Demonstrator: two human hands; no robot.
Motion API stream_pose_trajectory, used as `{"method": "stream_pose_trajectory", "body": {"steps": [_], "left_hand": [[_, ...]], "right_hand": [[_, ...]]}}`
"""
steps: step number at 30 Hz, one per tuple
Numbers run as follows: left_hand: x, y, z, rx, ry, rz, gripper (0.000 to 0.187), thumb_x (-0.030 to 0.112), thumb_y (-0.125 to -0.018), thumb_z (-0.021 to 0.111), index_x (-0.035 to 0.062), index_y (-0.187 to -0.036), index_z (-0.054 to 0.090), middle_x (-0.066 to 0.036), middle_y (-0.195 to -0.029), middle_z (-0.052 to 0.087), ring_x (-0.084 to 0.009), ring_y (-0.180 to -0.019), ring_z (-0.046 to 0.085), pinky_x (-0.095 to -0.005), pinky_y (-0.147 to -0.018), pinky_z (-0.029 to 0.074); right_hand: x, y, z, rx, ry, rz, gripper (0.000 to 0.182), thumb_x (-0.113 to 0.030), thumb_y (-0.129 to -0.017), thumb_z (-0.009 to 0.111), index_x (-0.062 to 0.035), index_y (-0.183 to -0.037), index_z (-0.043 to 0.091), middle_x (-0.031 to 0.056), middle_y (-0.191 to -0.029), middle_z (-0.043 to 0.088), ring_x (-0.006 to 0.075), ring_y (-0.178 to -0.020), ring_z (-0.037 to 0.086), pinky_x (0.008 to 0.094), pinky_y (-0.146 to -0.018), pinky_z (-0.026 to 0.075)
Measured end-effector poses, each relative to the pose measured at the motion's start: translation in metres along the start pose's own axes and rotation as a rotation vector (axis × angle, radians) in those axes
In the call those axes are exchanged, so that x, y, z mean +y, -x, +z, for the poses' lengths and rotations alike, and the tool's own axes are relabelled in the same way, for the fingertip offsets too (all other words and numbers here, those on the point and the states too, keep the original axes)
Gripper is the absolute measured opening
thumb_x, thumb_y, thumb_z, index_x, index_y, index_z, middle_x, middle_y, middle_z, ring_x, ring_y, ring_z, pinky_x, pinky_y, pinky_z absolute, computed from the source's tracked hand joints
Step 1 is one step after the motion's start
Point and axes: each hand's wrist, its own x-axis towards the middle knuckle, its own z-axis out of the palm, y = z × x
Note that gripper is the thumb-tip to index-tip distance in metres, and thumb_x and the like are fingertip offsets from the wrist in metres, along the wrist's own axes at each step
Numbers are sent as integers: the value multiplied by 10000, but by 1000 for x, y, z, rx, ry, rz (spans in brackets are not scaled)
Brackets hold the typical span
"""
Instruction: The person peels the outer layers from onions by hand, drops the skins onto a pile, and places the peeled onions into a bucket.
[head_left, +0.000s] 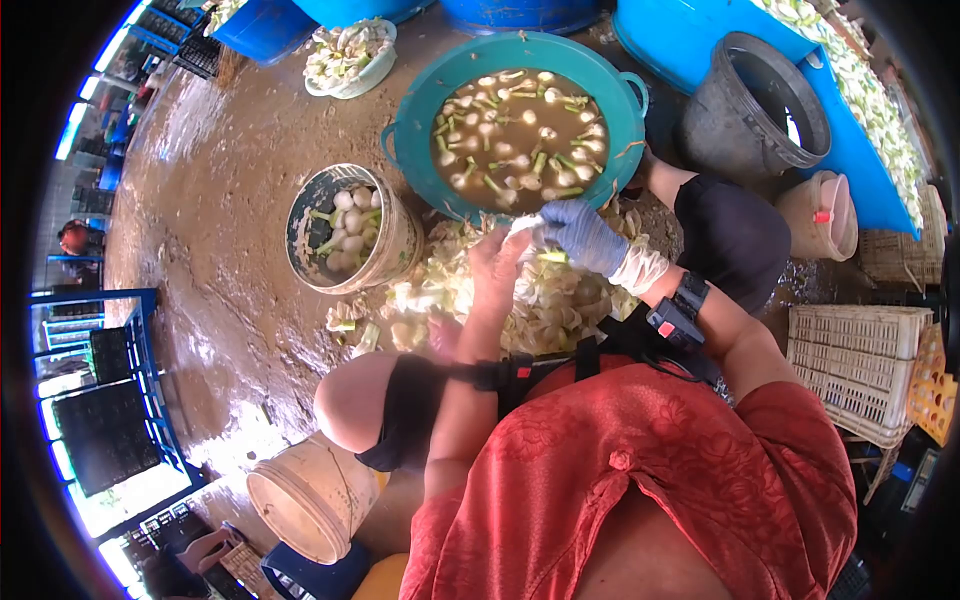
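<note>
The white bulb (pixel 524 228) sits between both hands just below the near rim of the teal basin (pixel 415 100), its green stalk end pointing right, under the gloved right hand (pixel 585 235), whose fingers curl closed over it. The bare left hand (pixel 500 270) grips it from below, equally near. The pail of bulbs (pixel 392 255) stands left; trimmings (pixel 540 310) lie beneath; open wet floor (pixel 220 200) lies further left
</note>
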Motion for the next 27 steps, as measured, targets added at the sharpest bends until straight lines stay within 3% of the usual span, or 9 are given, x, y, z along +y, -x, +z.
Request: {"method": "stream_pose_trajectory", "body": {"steps": [2, 5, 12, 14, 15, 17, 18, 22, 27], "left_hand": [[6, 3, 1, 34, 129, 52, 344, 190, -751, 706, -32, -1002, 628, -12, -741, 599, -69, -575, 489, -200, -520, 378], [-2, 0, -1, -42, 243, 159, 399, 181, -727, 736, -24, -1049, 618, -29, -867, 634, -88, -709, 561, -192, -578, 424], [-15, -10, -1, -66, 348, 311, 414, 126, -721, 721, -44, -1078, 600, -75, -990, 623, -128, -858, 582, -229, -691, 489], [-15, -12, -2, 16, 401, 180, 456, 164, -742, 713, -73, -1108, 576, -96, -996, 622, -128, -814, 580, -232, -650, 491], [-12, -9, -1, 18, 401, 179, 456, 164, -742, 713, -73, -1108, 576, -96, -996, 622, -128, -814, 580, -232, -650, 491], [-7, -2, -1, 56, 141, -72, 346, 127, -773, 673, -11, -1083, 603, -55, -952, 633, -106, -797, 578, -240, -616, 473], [-10, -3, -2, 63, 101, -47, 366, 176, -781, 695, 1, -1089, 603, -48, -957, 630, -85, -731, 562, -231, -533, 447], [-15, -4, -4, -31, 190, 120, 368, 155, -778, 693, -15, -1089, 592, -66, -961, 629, -117, -695, 591, -243, -538, 467], [-2, 1, -1, -190, 395, 169, 458, 68, -722, 655, -74, -1138, 526, -190, -988, 618, -217, -659, 641, -239, -501, 478]], "right_hand": [[10, -3, 1, 40, 77, -31, 178, -121, -746, 672, 33, -781, 589, 112, -645, 560, 130, -594, 508, 312, -555, 420], [17, 1, 2, 139, 114, -223, 189, -137, -748, 689, 26, -811, 617, 105, -668, 574, 123, -613, 524, 305, -553, 426], [12, 0, 4, 131, 244, -333, 208, -153, -754, 695, 10, -861, 622, 82, -662, 558, 169, -605, 530, 295, -569, 433], [17, 0, 11, 120, -80, 82, 197, -139, -755, 679, -7, -886, 613, 104, -636, 513, 203, -571, 492, 307, -569, 428], [19, -1, 15, 118, -81, 83, 197, -139, -755, 679, -7, -886, 613, 104, -636, 513, 203, -571, 492, 307, -569, 428], [16, -3, 20, 98, -100, -2, 162, -115, -758, 659, 0, -857, 604, 118, -642, 514, 186, -573, 483, 312, -566, 426], [11, -3, 16, 112, -58, 33, 143, -97, -763, 645, 14, -845, 606, 115, -674, 558, 170, -606, 514, 315, -582, 435], [5, -11, 4, 180, -24, 171, 163, -90, -762, 643, 37, -862, 623, 141, -725, 609, 164, -634, 551, 318, -616, 458], [31, -11, -11, 264, 85, 209, 145, -87, -765, 637, 39, -836, 622, 146, -726, 618, 212, -637, 571, 327, -625, 464]]}}
